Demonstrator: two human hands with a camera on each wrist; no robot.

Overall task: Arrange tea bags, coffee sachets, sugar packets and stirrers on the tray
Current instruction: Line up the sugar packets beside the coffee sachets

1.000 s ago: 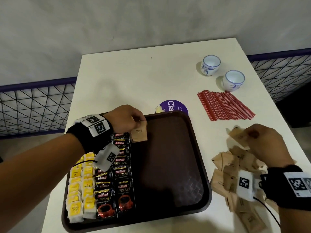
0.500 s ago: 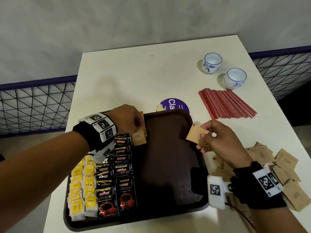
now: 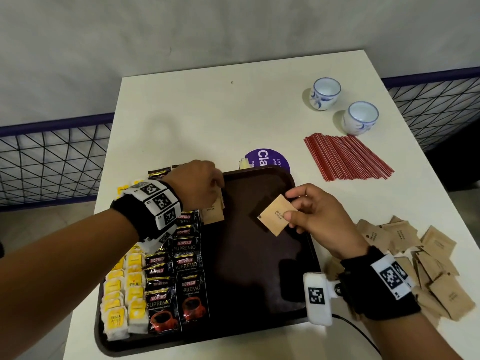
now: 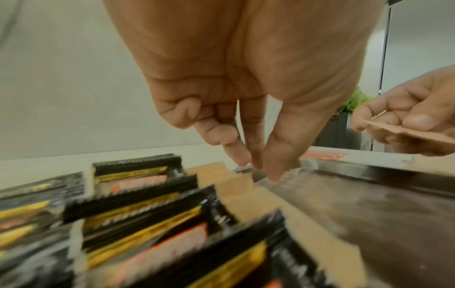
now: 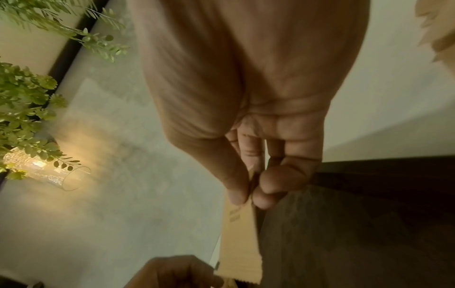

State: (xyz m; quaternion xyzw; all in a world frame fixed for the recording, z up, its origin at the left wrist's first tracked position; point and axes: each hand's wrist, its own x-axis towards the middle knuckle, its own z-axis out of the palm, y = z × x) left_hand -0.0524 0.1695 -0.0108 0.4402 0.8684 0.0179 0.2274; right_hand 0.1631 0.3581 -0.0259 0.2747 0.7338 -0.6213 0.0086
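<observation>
— Holding what, the tray (image 3: 298, 193)?
— Tea bags (image 3: 124, 294) and coffee sachets (image 3: 179, 281) are held in rows; sugar packets (image 3: 214, 213) are touched by the relaxed left hand (image 3: 200, 188). Another packet (image 3: 276, 215) is pinched above by the right hand (image 3: 317, 216); stirrers (image 3: 345, 157) are left on the surface (image 3: 207, 113)

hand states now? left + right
Left hand: fingers straight, tips touching the sugar packets on the tray, gripping nothing.
Right hand: pinching one brown sugar packet above the tray.

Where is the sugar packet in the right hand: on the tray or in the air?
In the air: the right hand pinches the sugar packet above the tray.
</observation>
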